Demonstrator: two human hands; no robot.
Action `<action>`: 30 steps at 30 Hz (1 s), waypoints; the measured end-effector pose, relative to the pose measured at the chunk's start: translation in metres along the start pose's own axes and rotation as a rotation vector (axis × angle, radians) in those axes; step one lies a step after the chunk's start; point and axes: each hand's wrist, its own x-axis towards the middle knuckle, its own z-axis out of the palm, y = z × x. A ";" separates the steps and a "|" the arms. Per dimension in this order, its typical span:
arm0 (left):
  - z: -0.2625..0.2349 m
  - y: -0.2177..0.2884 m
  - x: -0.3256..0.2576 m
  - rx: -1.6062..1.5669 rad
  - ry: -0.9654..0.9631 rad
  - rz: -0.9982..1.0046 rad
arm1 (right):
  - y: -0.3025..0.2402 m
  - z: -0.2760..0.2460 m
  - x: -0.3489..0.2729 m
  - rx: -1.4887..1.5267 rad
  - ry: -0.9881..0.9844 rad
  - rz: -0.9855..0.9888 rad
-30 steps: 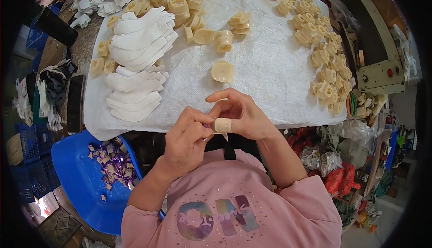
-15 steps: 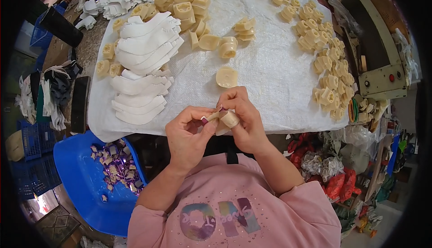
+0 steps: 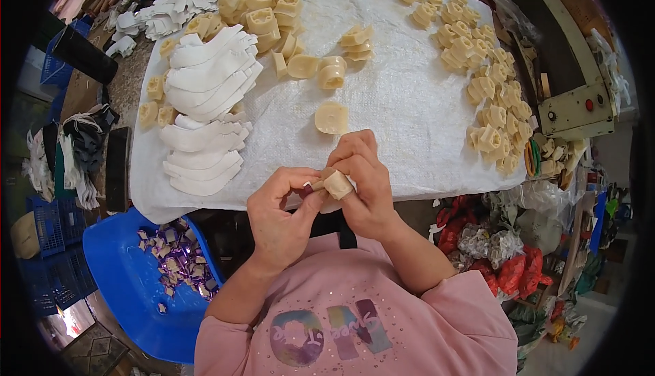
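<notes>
Close in front of my chest, just off the table's near edge, both hands meet over one small cream moulded piece with a curved, glossy wall. My right hand (image 3: 365, 192) grips this cream piece (image 3: 337, 184) between thumb and bent fingers. My left hand (image 3: 281, 216) pinches at its left end, where a small dark purple bit (image 3: 306, 189) shows by the thumb; whether that bit is joined to the piece I cannot tell. Fingers hide part of the piece. Just beyond the hands, a single cream cup-shaped piece (image 3: 331, 117) lies on the white sheet.
White curved flat pieces (image 3: 205, 79) lie overlapped at left on the white sheet (image 3: 286, 151). Cream pieces are heaped behind them (image 3: 263, 21) and along the right (image 3: 491, 89). A blue tub (image 3: 112, 260) with shiny purple bits (image 3: 183, 260) stands below left. A metal machine frame (image 3: 580, 110) borders the right.
The cream piece has turned between my fingers, and the purple bit near my right fingertips no longer shows. The whole view has shifted slightly; the pieces on the table keep their places.
</notes>
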 end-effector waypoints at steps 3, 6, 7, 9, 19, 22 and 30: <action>-0.004 0.000 0.003 0.211 0.017 0.237 | 0.000 -0.004 -0.001 0.430 0.018 0.147; -0.009 0.001 0.008 0.257 -0.018 0.224 | 0.012 -0.016 0.000 0.667 0.035 0.272; -0.009 -0.004 0.010 0.333 0.006 0.419 | 0.009 -0.021 0.004 0.746 -0.099 0.476; -0.010 -0.011 0.009 0.406 0.025 0.615 | -0.002 -0.024 0.012 0.944 -0.274 0.825; -0.013 -0.009 0.004 -0.227 -0.285 -0.049 | -0.003 -0.018 0.011 0.320 -0.158 0.079; -0.005 0.002 0.004 -0.416 -0.363 -0.236 | -0.002 -0.010 0.007 0.307 -0.150 0.083; 0.004 -0.003 -0.003 -0.405 -0.295 -0.134 | -0.014 -0.005 0.008 0.747 -0.148 0.616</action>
